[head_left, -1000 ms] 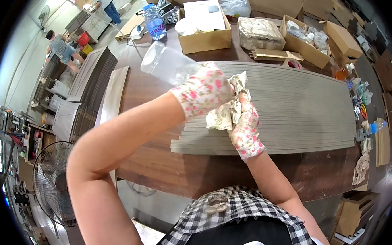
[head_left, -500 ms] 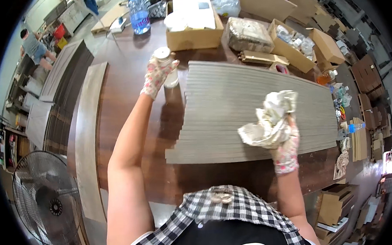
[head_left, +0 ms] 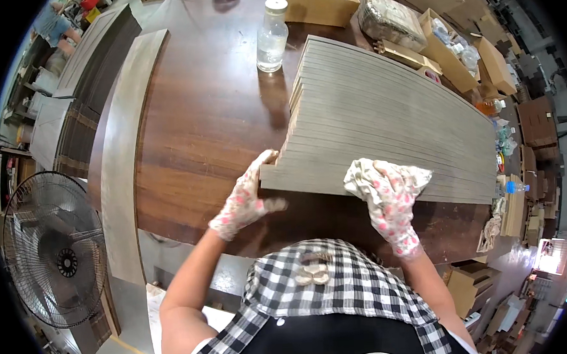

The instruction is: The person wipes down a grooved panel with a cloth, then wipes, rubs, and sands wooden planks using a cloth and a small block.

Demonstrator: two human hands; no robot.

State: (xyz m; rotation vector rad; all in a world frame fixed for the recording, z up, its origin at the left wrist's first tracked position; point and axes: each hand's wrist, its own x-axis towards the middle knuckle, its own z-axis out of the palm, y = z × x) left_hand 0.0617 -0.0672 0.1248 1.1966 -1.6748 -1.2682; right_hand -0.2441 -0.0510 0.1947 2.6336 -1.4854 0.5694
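Grey wood-look strips [head_left: 383, 120] lie side by side in a wide block on the brown table [head_left: 203, 117]. At the block's near left corner is my left hand [head_left: 241, 208], in a flowered glove. Its thumb and fingers are spread, with nothing between them. My right hand [head_left: 393, 213], gloved alike, presses a crumpled white cloth [head_left: 359, 176] onto the nearest strips. Beyond the block's left edge stands a clear bottle [head_left: 271, 46] with a white cap, upright and partly filled with clear liquid.
One long grey board [head_left: 119, 166] lies along the table's left edge, with a fan [head_left: 63, 252] beyond it. Cardboard boxes [head_left: 323, 8], a wrapped bundle [head_left: 391, 21] and an orange-coloured bottle [head_left: 489, 106] line the far and right sides. Another person [head_left: 54, 29] is at far left.
My left hand has let go of the bottle and come back to the strips' near left corner. My right hand has brought the cloth to the near edge. The view has shifted.
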